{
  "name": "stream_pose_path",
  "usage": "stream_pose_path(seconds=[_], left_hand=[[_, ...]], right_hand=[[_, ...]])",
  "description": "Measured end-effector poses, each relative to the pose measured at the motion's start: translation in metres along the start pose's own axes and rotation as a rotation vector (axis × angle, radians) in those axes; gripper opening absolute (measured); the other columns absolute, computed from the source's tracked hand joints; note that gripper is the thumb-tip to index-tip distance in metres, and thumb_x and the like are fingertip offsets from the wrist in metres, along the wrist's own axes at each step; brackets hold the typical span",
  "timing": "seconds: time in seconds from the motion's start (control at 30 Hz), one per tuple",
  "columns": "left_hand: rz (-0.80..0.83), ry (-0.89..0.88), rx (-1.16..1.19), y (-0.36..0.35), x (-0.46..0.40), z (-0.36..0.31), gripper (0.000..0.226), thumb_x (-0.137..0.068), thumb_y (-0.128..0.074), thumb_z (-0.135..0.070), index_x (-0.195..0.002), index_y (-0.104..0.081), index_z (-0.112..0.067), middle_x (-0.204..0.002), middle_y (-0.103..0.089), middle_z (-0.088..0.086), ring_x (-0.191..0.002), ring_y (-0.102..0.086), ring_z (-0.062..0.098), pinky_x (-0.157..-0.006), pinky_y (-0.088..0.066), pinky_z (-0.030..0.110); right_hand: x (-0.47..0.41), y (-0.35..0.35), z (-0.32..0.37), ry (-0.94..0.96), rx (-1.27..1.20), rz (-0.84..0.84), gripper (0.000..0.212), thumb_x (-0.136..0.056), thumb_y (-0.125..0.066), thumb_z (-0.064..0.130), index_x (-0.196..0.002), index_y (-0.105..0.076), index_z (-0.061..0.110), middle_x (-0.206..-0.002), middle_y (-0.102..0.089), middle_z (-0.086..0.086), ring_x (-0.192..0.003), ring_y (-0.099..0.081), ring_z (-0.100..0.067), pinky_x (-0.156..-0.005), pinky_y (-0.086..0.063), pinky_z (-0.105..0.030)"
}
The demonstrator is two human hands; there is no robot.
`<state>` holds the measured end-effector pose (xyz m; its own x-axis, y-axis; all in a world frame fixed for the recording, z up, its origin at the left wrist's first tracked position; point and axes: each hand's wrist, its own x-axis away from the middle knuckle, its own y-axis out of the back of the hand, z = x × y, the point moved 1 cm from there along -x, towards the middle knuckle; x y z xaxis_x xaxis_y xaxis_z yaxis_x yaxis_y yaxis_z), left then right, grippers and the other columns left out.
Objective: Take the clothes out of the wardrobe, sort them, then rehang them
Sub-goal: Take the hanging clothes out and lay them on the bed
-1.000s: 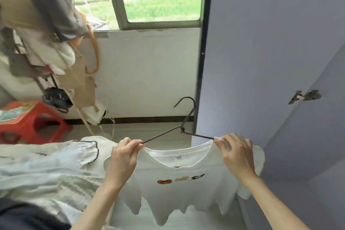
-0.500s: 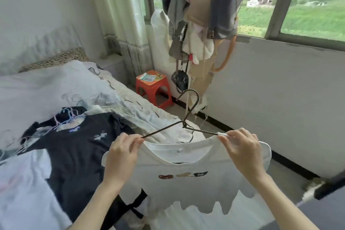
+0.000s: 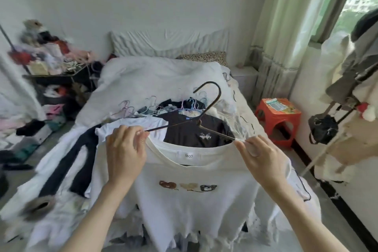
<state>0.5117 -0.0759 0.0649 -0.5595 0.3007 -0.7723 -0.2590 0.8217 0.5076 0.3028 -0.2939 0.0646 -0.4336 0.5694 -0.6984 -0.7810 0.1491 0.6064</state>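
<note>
A white T-shirt (image 3: 190, 206) with three small bear prints hangs on a dark wire hanger (image 3: 212, 104), held up over the bed. My left hand (image 3: 124, 153) grips the shirt's left shoulder and pinches the hanger's left arm. My right hand (image 3: 259, 157) pinches the right shoulder where the hanger's other arm enters the collar. Beneath lie a black T-shirt (image 3: 196, 133), dark trousers (image 3: 79, 161) and white garments. Several pastel hangers (image 3: 155, 106) are heaped beyond them.
The bed (image 3: 159, 75) fills the middle, with a white duvet at its head. A cluttered rack (image 3: 55, 67) stands at left, a red stool (image 3: 278, 114) at right, and a stand with hanging bags (image 3: 343, 108) by the window. Curtains (image 3: 286, 26) hang at the back right.
The view has swung left from the wardrobe door and window to the bed. Both hands have kept their hold on the shirt and hanger and carried them over the laid-out clothes.
</note>
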Motion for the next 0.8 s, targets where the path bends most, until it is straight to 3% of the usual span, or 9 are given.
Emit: stream_pose_path(seconds=[0.17, 0.3, 0.43, 0.63, 0.8], left_hand=[[-0.105, 0.076, -0.124, 0.033, -0.016, 0.056, 0.026, -0.088, -0.047, -0.029, -0.086, -0.062, -0.008, -0.085, -0.059, 0.009, -0.084, -0.053, 0.031, -0.077, -0.034, 0.041], [-0.178, 0.1, -0.2, 0.045, -0.04, 0.111, 0.027, -0.087, -0.048, -0.03, -0.085, -0.064, -0.008, -0.084, -0.06, 0.009, -0.085, -0.049, 0.028, -0.077, -0.032, 0.04], [-0.201, 0.079, -0.219, 0.045, -0.075, 0.166, 0.024, -0.086, -0.049, -0.028, -0.084, -0.064, -0.008, -0.082, -0.058, 0.009, -0.082, -0.048, 0.027, -0.075, -0.03, 0.038], [-0.13, 0.103, -0.212, 0.025, -0.122, 0.237, 0.027, -0.087, -0.048, -0.032, -0.086, -0.064, -0.01, -0.084, -0.059, 0.009, -0.083, -0.053, 0.031, -0.076, -0.036, 0.043], [-0.056, 0.109, -0.253, -0.011, -0.152, 0.285, 0.021, -0.087, -0.054, -0.027, -0.086, -0.064, -0.009, -0.085, -0.06, 0.009, -0.084, -0.056, 0.033, -0.074, -0.036, 0.041]], right_hand=[[-0.023, -0.056, 0.055, 0.073, -0.169, 0.075, 0.037, -0.079, -0.058, 0.051, -0.063, -0.064, 0.019, -0.064, -0.06, 0.007, -0.056, -0.054, -0.012, -0.047, -0.024, -0.008], [-0.044, -0.108, 0.104, 0.093, -0.24, 0.122, 0.033, -0.079, -0.063, 0.047, -0.065, -0.064, 0.018, -0.066, -0.062, 0.004, -0.06, -0.058, -0.018, -0.048, -0.036, -0.025], [-0.068, -0.16, 0.146, 0.083, -0.29, 0.128, 0.036, -0.078, -0.057, 0.049, -0.066, -0.064, 0.016, -0.065, -0.059, 0.005, -0.062, -0.057, -0.021, -0.052, -0.036, -0.027], [-0.102, -0.233, 0.181, 0.072, -0.331, 0.146, 0.042, -0.078, -0.054, 0.055, -0.07, -0.066, 0.016, -0.07, -0.062, 0.002, -0.066, -0.06, -0.024, -0.055, -0.042, -0.034], [-0.13, -0.295, 0.192, 0.085, -0.345, 0.142, 0.042, -0.08, -0.053, 0.054, -0.071, -0.066, 0.015, -0.069, -0.062, 0.001, -0.07, -0.057, -0.021, -0.062, -0.037, -0.029]])
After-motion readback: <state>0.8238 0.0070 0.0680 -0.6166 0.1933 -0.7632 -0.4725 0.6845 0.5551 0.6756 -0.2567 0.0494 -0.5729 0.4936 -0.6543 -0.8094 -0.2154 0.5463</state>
